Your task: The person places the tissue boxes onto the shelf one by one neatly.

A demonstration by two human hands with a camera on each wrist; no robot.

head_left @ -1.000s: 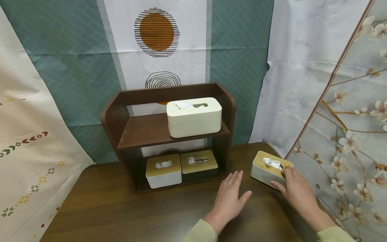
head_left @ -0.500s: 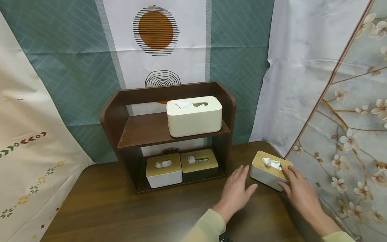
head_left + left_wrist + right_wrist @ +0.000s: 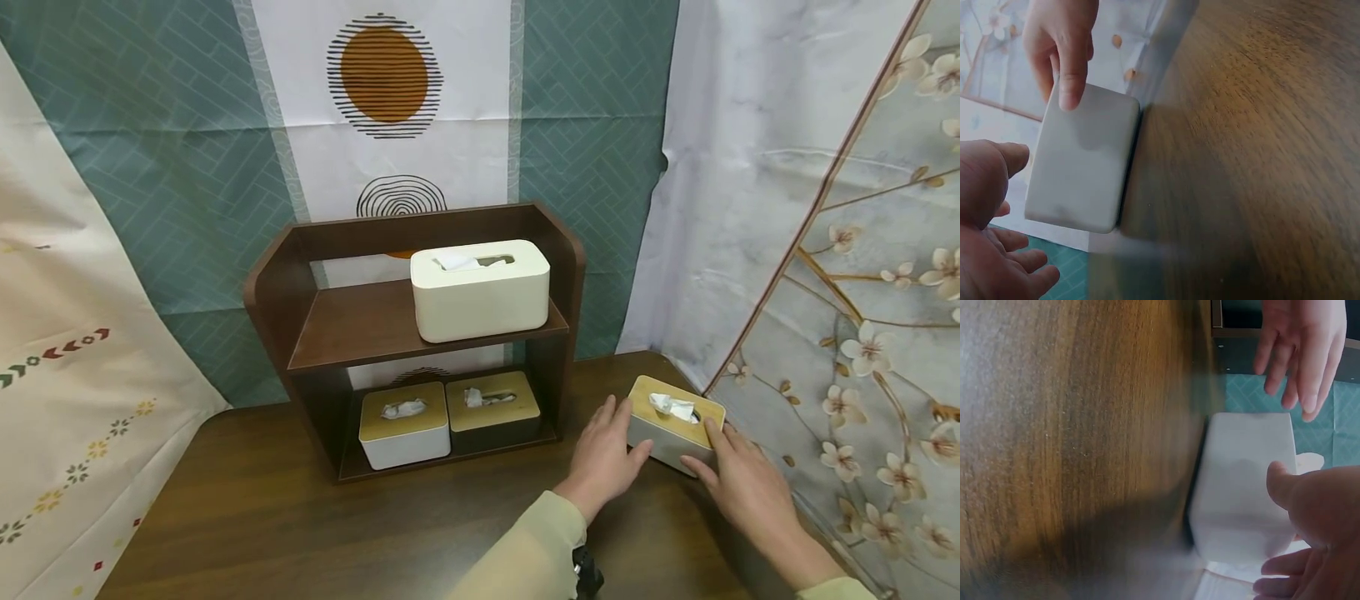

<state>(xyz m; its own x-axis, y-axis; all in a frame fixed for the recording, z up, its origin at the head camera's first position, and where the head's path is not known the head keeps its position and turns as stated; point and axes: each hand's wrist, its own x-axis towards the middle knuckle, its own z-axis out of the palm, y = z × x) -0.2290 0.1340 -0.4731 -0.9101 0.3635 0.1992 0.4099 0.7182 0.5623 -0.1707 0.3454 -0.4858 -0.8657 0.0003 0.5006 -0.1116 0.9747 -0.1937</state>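
Note:
A light-grey tissue box with a wood-coloured lid (image 3: pixel 678 408) stands on the right of the table, a white tissue poking from its slot. My right hand (image 3: pixel 750 492) holds its right end: the thumb lies at the front face and the fingers reach over the end and the lid's edge. Beside the left end is my left hand (image 3: pixel 603 458), its fingers extended and loosely spread. In the left wrist view a gap shows between the left hand's thumb and the box front (image 3: pixel 1082 159). The right hand's fingers are partly hidden behind the box there.
A dark-brown two-tier shelf (image 3: pixel 352 325) stands left of the hands. On its upper board is a cream tissue box (image 3: pixel 483 304); below stand a white tissue box (image 3: pixel 408 446) and a dark one (image 3: pixel 495 429), both with wood-coloured lids. Floral fabric (image 3: pixel 862 400) hangs close on the right.
My left hand has moved right and slightly forward, up to the left end of the grey tissue box. My right hand has shifted a little right along the box, which stays in place.

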